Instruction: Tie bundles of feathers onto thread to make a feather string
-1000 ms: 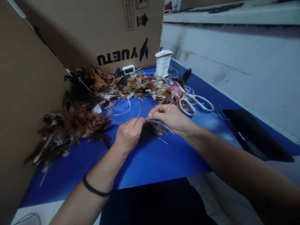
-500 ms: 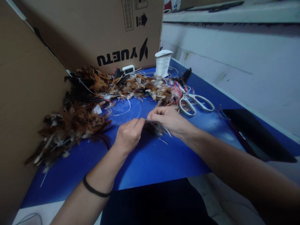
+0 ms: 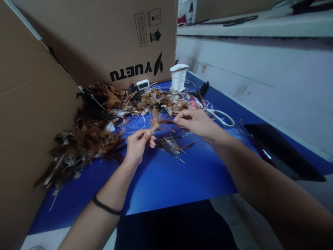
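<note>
Pinched between the thumb and fingers of my left hand [image 3: 137,145] is a small tuft of brown feathers [image 3: 155,122], its tips pointing up. To the right of it, my right hand [image 3: 197,122] is closed at the fingertips on a dark reddish-brown feather [image 3: 167,121], partly blurred. Whether this feather still touches the tuft I cannot tell. Below both hands, a loose bunch of thin dark feathers [image 3: 171,145] lies on the blue tabletop [image 3: 166,184]. Scissors [image 3: 223,118] lie behind my right hand, which hides part of them.
Heaps of brown and black feathers [image 3: 88,135] spread along the left and back. A white spool [image 3: 178,78] and a small white digital display [image 3: 143,84] stand behind. A cardboard box [image 3: 104,38] closes off the back and left. At right lies a dark flat tablet-like device [image 3: 281,151].
My hands have moved apart and up from the bunch on the table. The tuft now shows in my left hand and a feather in my right. The view has tilted slightly.
</note>
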Demonstrator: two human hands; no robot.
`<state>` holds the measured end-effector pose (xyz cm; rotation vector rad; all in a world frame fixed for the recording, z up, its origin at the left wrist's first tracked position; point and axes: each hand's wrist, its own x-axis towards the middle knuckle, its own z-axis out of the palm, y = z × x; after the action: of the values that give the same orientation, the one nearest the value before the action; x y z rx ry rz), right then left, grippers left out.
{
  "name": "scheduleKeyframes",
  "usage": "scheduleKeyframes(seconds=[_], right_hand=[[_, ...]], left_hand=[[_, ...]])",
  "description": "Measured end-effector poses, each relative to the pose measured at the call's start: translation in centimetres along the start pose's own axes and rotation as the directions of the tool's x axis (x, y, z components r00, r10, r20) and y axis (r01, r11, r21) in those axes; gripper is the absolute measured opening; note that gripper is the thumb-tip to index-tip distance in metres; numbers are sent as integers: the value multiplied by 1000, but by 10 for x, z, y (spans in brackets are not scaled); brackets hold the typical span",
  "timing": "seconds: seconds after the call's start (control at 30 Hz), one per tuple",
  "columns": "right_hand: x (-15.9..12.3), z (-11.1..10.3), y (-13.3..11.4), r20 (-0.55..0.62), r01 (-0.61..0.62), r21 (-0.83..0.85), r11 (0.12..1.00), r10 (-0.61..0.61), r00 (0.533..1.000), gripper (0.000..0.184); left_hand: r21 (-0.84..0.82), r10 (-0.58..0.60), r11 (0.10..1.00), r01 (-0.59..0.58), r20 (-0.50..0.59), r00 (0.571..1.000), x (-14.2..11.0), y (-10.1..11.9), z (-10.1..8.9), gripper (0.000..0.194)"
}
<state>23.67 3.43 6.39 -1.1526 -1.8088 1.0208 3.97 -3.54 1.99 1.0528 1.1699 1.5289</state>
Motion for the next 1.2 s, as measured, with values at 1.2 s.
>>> scheduleKeyframes(seconds=[1.2], right_hand=[[-5,-1,2,340,-143,38,989,122,932,31]], left_hand=[[-238,-179,955,176,12,984,1,4,0,22]])
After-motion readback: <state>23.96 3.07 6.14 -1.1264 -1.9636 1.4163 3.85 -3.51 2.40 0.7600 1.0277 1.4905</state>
